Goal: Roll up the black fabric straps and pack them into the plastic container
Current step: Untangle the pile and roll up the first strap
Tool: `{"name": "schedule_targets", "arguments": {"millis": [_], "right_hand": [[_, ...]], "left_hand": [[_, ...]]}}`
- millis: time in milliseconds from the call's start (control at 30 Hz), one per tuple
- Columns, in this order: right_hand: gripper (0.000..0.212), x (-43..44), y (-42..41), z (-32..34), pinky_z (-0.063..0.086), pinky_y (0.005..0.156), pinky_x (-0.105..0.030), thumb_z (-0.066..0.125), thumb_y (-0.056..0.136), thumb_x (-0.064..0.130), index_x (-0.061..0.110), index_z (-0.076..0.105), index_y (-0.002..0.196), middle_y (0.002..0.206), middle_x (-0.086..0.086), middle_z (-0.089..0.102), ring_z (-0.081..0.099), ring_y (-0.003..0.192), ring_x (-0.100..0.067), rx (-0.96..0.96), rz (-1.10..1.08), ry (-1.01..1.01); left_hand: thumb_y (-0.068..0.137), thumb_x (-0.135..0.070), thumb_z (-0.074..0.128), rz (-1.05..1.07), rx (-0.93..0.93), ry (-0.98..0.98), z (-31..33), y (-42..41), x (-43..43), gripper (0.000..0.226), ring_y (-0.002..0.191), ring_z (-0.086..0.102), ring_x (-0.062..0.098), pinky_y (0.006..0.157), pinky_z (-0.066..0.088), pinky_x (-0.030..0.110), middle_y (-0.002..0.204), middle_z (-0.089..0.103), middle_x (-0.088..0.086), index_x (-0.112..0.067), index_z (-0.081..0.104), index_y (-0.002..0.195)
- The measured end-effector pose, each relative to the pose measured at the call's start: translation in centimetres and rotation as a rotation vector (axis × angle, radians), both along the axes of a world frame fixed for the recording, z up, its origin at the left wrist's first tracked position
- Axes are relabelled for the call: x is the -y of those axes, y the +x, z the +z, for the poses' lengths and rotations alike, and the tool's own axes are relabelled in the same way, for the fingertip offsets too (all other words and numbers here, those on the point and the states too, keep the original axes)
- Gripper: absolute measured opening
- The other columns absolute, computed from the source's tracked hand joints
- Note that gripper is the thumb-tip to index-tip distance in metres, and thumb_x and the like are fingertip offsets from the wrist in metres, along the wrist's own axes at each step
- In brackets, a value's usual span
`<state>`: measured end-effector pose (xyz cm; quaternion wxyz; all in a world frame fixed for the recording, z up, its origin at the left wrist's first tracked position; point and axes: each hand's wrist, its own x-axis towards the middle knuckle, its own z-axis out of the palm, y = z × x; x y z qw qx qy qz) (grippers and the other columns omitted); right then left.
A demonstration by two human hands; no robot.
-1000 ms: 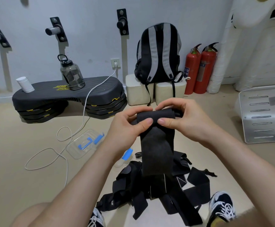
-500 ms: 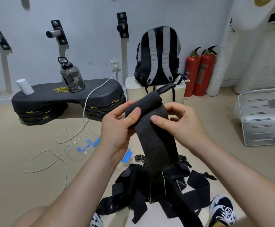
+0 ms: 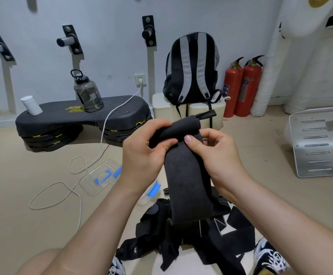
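A wide black fabric strap [image 3: 187, 183] hangs in front of me, its top end curled into a small roll. My left hand [image 3: 141, 153] grips the left end of that roll, fingers wrapped over it. My right hand [image 3: 217, 153] pinches the strap just below the roll, thumb on the front. The strap's lower end drops into a pile of black straps [image 3: 181, 235] on the floor between my shoes. The clear plastic container [image 3: 149, 195] with a blue clip lies behind the pile, mostly hidden by my left forearm. Its clear lid [image 3: 100, 177] with blue clips lies further left.
A black step platform [image 3: 62, 120] holds a water bottle [image 3: 87, 92] and a white cup [image 3: 31, 105]. A white cable [image 3: 78, 175] loops over the floor. A backpack [image 3: 191, 68] sits on white blocks; two red extinguishers [image 3: 243, 86] stand beside it. A metal panel [image 3: 320, 139] lies right.
The roll at the strap's top has turned further and tilted, with a small tab now sticking out to the right. Both hands have shifted their hold on it.
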<state>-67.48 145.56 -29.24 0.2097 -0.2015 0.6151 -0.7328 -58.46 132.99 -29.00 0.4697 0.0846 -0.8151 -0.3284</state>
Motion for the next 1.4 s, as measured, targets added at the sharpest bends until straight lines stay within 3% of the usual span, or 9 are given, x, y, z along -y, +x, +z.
{"name": "schedule_targets", "arguments": {"millis": [167,267,400,500,667,801,934,1234,1401], "right_hand": [[0.038,-0.4,-0.3,0.9,0.051,0.051,-0.024,0.076,0.083,0.012,0.014,0.052,0.112,0.08,-0.005,0.071,0.067,0.059,-0.011,0.245,0.121,-0.039],[0.02,-0.9,-0.5,1.4,0.044,0.042,-0.015,0.063,0.093,0.023,0.007,0.06,0.105,0.057,0.006,0.064,0.057,0.042,-0.002,0.315,0.261,-0.079],[0.022,-0.9,-0.9,1.0,0.045,0.043,-0.012,0.057,0.097,0.015,-0.004,0.063,0.106,0.046,0.006,0.059,0.057,0.041,-0.001,0.272,0.288,-0.105],[0.036,-1.1,-1.5,0.9,0.054,0.055,-0.019,0.067,0.088,0.012,-0.008,0.063,0.118,0.072,-0.005,0.073,0.07,0.064,-0.011,0.197,0.227,-0.081],[0.033,-1.6,-2.2,0.8,0.059,0.084,-0.041,0.075,0.075,0.013,0.009,0.069,0.107,0.104,-0.017,0.074,0.072,0.097,-0.028,0.03,0.226,-0.005],[0.036,-1.5,-2.4,0.8,0.057,0.083,-0.043,0.079,0.077,0.012,0.014,0.068,0.111,0.109,-0.013,0.071,0.07,0.098,-0.029,0.036,0.32,-0.002],[0.039,-2.5,-4.0,1.5,0.059,0.084,-0.044,0.068,0.08,0.041,0.02,0.074,0.111,0.115,-0.008,0.072,0.071,0.098,-0.033,0.134,0.497,0.047],[0.022,-2.8,-4.0,1.8,0.06,0.073,-0.028,0.071,0.086,0.009,0.016,0.074,0.107,0.098,-0.01,0.076,0.072,0.088,-0.016,-0.246,0.52,0.265],[0.025,-2.8,-3.8,1.8,0.059,0.082,-0.041,0.074,0.085,0.003,0.017,0.073,0.106,0.097,-0.011,0.073,0.071,0.088,-0.026,-0.505,0.404,0.325]], "left_hand": [[0.071,0.003,0.073,-0.01,-0.06,-0.024,-0.7,-0.2,0.6,0.032,0.088,0.064,0.015,0.08,0.053,0.032,0.09,0.065,-0.006,-0.02,0.068,0.093],[0.067,0.012,0.07,-0.061,-0.082,-0.106,-1.0,-0.4,0.7,0.037,0.089,0.062,0.018,0.077,0.052,0.029,0.094,0.064,0.004,-0.016,0.064,0.091],[0.068,0.015,0.071,-0.115,-0.009,-0.074,-1.1,-0.4,0.4,0.033,0.089,0.062,0.016,0.074,0.052,0.028,0.094,0.063,0.003,-0.011,0.067,0.086],[0.07,-0.004,0.076,-0.25,0.188,0.284,-0.1,0.2,0.2,0.033,0.085,0.064,0.01,0.073,0.053,0.025,0.092,0.065,-0.009,-0.028,0.063,0.087],[0.075,-0.026,0.077,-0.341,0.34,0.666,1.0,0.6,0.4,0.03,0.076,0.066,0.009,0.062,0.052,0.021,0.087,0.07,-0.005,-0.018,0.07,0.103],[0.08,-0.005,0.078,-0.283,0.294,0.622,1.0,0.6,0.5,0.025,0.085,0.07,0.015,0.068,0.055,0.025,0.092,0.074,0.003,-0.018,0.075,0.101],[0.07,-0.014,0.079,-0.228,0.264,0.451,1.1,0.8,0.8,0.029,0.088,0.069,0.014,0.079,0.057,0.028,0.09,0.074,-0.005,-0.032,0.076,0.093],[0.068,-0.007,0.087,-0.186,0.325,0.289,1.0,0.7,-0.3,0.037,0.089,0.067,0.009,0.083,0.055,0.028,0.09,0.072,-0.013,-0.03,0.075,0.094],[0.084,-0.03,0.074,-0.35,0.49,0.402,1.4,0.9,0.3,0.026,0.09,0.069,0.011,0.079,0.056,0.023,0.099,0.072,0.001,-0.025,0.071,0.108]]}}
